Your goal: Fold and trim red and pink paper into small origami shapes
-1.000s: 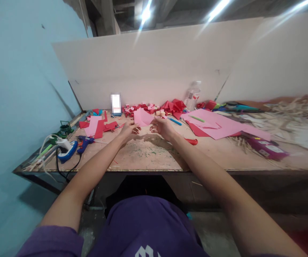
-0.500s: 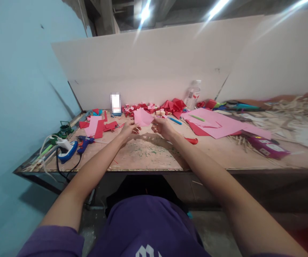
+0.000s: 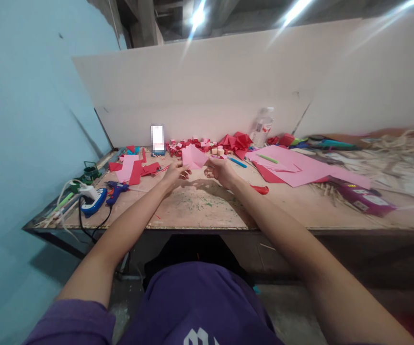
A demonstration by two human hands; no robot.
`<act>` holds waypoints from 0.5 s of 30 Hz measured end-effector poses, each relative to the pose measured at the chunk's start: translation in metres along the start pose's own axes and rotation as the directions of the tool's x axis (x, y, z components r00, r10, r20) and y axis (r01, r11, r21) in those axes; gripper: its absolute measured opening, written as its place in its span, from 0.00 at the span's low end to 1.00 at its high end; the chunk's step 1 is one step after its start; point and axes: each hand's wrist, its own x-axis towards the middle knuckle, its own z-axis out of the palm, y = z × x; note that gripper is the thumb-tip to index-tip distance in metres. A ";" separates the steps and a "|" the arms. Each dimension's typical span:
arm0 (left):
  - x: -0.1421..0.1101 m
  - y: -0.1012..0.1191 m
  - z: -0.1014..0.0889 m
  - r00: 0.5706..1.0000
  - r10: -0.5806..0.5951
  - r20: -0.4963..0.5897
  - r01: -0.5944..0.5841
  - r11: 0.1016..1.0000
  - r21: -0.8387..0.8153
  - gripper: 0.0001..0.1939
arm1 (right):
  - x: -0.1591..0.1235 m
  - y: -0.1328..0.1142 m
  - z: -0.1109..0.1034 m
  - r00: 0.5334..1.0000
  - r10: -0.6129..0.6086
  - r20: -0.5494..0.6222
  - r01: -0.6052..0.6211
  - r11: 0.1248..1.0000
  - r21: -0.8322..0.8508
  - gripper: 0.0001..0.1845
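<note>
A small pink paper sheet (image 3: 193,157) was held up just above the middle of the frame; it was plain and matte, bent rather than flat, its top edge sloping down to the right. The left hand (image 3: 176,173) had its fingers pinched on the sheet's lower left, and the right hand (image 3: 220,171) gripped its right corner between thumb and fingers. Behind it lay a heap of red and pink paper pieces (image 3: 189,146). Large pink sheets (image 3: 300,167) spread right of centre on the counter (image 3: 192,218); a blue glue gun (image 3: 116,192) lay at centre left.
</note>
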 end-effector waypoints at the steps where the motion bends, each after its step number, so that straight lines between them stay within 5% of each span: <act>1: 0.000 -0.001 0.000 1.000 0.003 0.004 -0.003 1.000 0.005 0.09 | 0.001 0.001 0.000 1.000 -0.005 0.009 0.005 1.000 -0.008 0.08; 15: 0.003 -0.004 0.000 0.994 0.073 0.080 -0.083 0.987 0.136 0.08 | 0.008 0.009 -0.004 0.999 -0.043 -0.013 0.042 0.995 -0.090 0.16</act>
